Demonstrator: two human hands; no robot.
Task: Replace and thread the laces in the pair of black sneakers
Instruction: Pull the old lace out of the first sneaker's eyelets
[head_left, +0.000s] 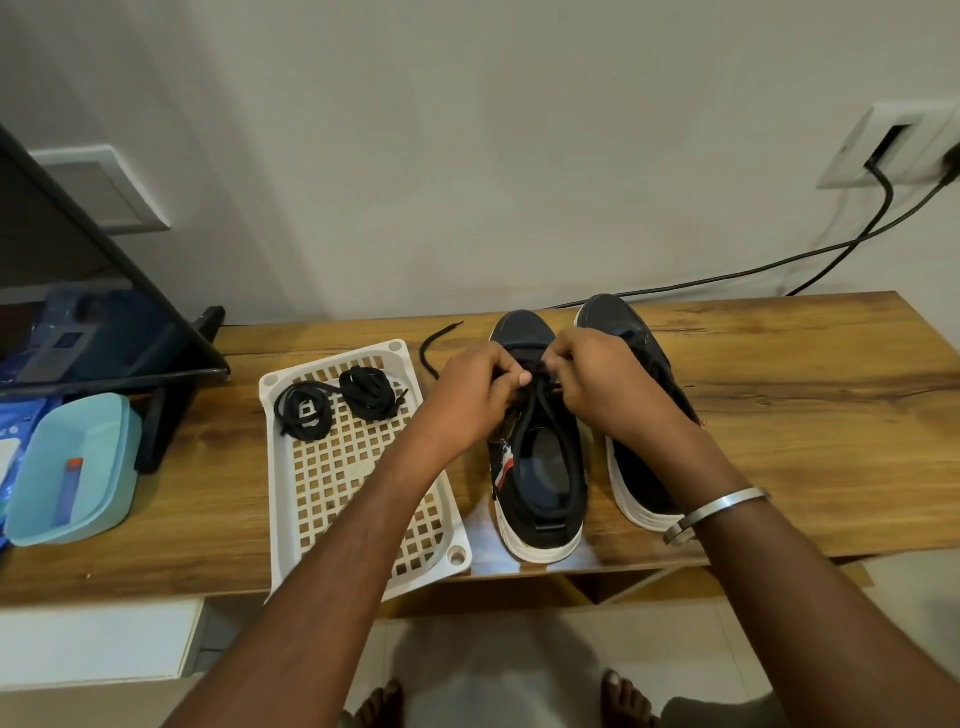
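**Lacing Position: Left Sneaker of Pair**

Both forearms reach in from the near edge; I have the left hand (470, 395) and right hand (605, 384) curled over the lace (535, 400) at the eyelets of the left sneaker (540, 467), fingers pinching it. One lace end (436, 345) trails left across the wooden table (805, 415). Just right stands the second sneaker (639, 467). Left of the shoes, a white basket (337, 478) holds two coiled black laces (337, 400).

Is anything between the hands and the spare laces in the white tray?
Nothing visible. Both spare lace bundles lie uncovered at the far end of the tray, just left of the left hand. Both hands, right hand included, pinch the lace of the left sneaker.
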